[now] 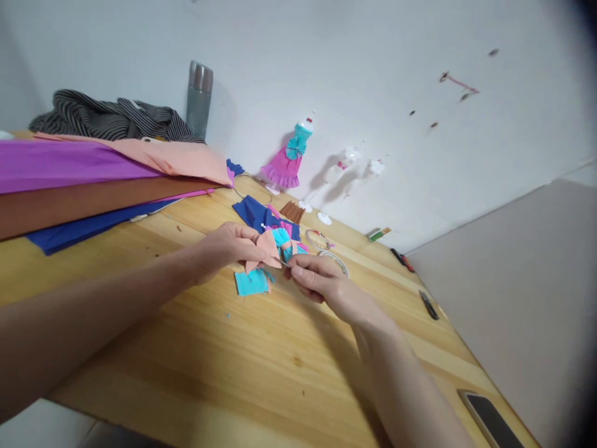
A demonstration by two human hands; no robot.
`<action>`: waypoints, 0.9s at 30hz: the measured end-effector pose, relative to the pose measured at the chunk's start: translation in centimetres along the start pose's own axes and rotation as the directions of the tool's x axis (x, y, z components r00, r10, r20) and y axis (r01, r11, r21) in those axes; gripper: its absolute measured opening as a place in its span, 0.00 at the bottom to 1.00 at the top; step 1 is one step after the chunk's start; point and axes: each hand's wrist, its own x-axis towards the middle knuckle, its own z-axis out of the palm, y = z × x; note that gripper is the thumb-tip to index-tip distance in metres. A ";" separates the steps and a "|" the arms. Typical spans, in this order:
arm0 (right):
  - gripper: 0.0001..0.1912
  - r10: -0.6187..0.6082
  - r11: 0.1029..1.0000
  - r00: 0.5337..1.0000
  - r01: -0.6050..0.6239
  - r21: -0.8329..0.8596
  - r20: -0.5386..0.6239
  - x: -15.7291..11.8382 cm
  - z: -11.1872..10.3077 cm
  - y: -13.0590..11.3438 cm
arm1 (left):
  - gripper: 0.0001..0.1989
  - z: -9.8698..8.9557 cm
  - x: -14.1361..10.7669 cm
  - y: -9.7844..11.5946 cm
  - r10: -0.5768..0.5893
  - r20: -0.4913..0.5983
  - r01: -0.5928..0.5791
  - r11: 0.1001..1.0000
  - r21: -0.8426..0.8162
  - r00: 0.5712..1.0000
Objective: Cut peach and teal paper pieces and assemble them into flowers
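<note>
Peach piece (265, 244), one: matte, thin, corners pointing toward me, long axis unclear; over the table (261, 361), pinched in my left grip (232, 244). Slender tool (282, 262), one: slanting leftward and away from me, pinched in my right grip (321, 279); tip indistinct, other end hidden within it.

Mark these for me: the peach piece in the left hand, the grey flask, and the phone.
Peach piece (267, 243): head view, on the middle of its visible face.
Grey flask (198, 111): head view, on its body below the cap.
Phone (495, 419): head view, on its dark screen.
</note>
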 end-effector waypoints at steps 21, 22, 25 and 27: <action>0.20 0.041 0.893 0.997 -0.063 0.447 0.060 0.9 2.1 1.2 | 0.14 0.3 -0.1 -0.1 0.008 -0.055 -0.011 0.998 -0.055 0.998; 0.20 0.040 0.888 0.997 -0.063 0.457 0.059 0.9 2.2 1.2 | 0.14 0.3 -0.1 -0.1 0.011 -0.054 -0.014 0.998 -0.054 0.998; 0.19 0.037 0.862 0.997 -0.063 0.503 0.061 0.9 2.2 1.2 | 0.13 0.2 -0.1 0.1 0.013 -0.048 -0.015 0.999 -0.048 0.999; 0.19 0.034 0.851 0.997 -0.065 0.522 0.069 0.9 2.1 1.3 | 0.13 0.1 -0.1 0.3 0.016 -0.045 -0.018 0.999 -0.041 0.999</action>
